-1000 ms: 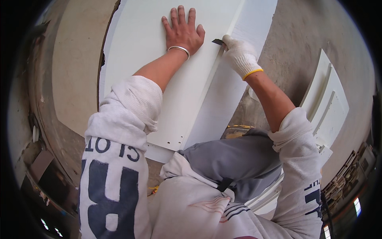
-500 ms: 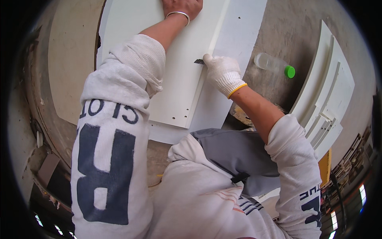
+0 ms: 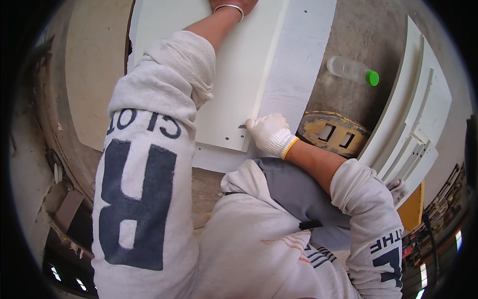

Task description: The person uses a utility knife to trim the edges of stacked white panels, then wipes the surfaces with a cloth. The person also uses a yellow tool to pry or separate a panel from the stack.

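A long white panel (image 3: 226, 89) with small holes near its near end lies over a wider pale sheet (image 3: 291, 65). My right hand (image 3: 270, 133), in a white knit glove with a yellow cuff edge, is closed at the panel's right edge close to the near corner. From its fingertips a small dark flat blade (image 3: 242, 126) sticks out over the panel's surface; the rest of the blade is hidden in the glove. My bare left hand (image 3: 241, 5), with a metal bangle at the wrist, is over the panel's far part. The picture's top edge cuts off its fingers.
To the right on the floor lies a clear plastic bottle (image 3: 346, 69) with a green cap. Nearer is a worn yellow piece (image 3: 311, 130) with two rectangular slots. Several white boards (image 3: 411, 104) lie stacked at far right. A beige board (image 3: 94, 70) lies on the left.
My right hand has slid with the blade along the panel's edge toward me, near the corner holes. The left hand sits slightly higher in the picture, and the yellow slotted piece shows more.
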`<state>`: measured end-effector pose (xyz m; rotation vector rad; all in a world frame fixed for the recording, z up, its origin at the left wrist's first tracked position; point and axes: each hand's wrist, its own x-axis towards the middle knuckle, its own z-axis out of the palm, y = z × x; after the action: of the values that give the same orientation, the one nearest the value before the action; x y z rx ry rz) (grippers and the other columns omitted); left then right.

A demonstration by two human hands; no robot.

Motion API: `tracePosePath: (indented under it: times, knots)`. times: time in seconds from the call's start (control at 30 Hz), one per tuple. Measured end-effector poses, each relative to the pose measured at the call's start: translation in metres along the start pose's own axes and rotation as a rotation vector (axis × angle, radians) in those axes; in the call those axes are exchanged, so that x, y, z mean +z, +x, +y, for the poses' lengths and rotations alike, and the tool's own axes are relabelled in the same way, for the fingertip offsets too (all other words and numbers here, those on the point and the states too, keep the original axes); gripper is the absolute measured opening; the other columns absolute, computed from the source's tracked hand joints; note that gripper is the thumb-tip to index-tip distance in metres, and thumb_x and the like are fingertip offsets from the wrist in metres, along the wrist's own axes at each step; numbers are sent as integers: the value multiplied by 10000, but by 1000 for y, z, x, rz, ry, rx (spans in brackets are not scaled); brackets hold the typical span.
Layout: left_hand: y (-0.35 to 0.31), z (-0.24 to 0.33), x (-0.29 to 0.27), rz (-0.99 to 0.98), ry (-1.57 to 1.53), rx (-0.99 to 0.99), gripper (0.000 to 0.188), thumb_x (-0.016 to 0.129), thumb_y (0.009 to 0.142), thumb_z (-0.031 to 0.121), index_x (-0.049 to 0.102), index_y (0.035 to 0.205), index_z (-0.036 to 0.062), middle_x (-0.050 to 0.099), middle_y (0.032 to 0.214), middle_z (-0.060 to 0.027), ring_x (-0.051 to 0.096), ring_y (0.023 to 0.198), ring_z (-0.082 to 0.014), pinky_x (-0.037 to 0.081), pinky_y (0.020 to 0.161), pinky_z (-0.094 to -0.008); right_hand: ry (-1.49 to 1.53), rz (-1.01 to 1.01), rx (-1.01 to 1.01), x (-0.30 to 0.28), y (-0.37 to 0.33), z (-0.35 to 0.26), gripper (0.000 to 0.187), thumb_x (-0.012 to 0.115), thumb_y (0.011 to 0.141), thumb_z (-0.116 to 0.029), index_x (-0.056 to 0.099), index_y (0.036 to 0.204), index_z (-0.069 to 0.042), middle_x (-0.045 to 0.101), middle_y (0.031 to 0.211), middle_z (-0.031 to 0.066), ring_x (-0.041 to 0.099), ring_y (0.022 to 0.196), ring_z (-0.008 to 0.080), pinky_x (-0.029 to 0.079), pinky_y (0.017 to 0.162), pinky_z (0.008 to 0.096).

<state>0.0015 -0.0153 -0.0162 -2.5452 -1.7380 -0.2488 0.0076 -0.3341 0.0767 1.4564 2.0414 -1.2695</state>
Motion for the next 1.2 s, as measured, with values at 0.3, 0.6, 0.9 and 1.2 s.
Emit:
tracePosePath:
  times: [0.3,0.6,0.9,1.2]
  knots:
    - [2,0,-4,-23,-24,-5,686,428,1013,441,386,1608,102,313,1683,-200,251,1565,-376,128,1259,-612,12,-207,-191,37,-2,-18,290,509,980,-181,706,1132,-31,748,933,214,754,859,391,596,762,528]
    - [1,-4,2,-12,-6,-11,687,420,1016,443,378,1612,103,305,1688,-199,248,1567,-375,125,1260,-611,11,-177,-192,12,-7,26,286,576,905,-117,657,1177,-83,750,936,169,743,913,373,585,765,509]
    - [3,-3,1,-37,-14,-12,689,410,1023,445,360,1621,107,287,1697,-195,232,1575,-370,107,1263,-607,803,6,126,31,13,-2,229,574,974,-198,705,1152,-138,750,980,145,716,938,361,557,811,461]
    - [1,-12,-2,-92,12,-34,690,405,1029,448,344,1630,115,261,1709,-190,215,1583,-364,100,1270,-595,129,-297,-31,7,-5,43,239,705,896,-238,785,1076,-102,780,1006,147,750,955,325,586,817,436]
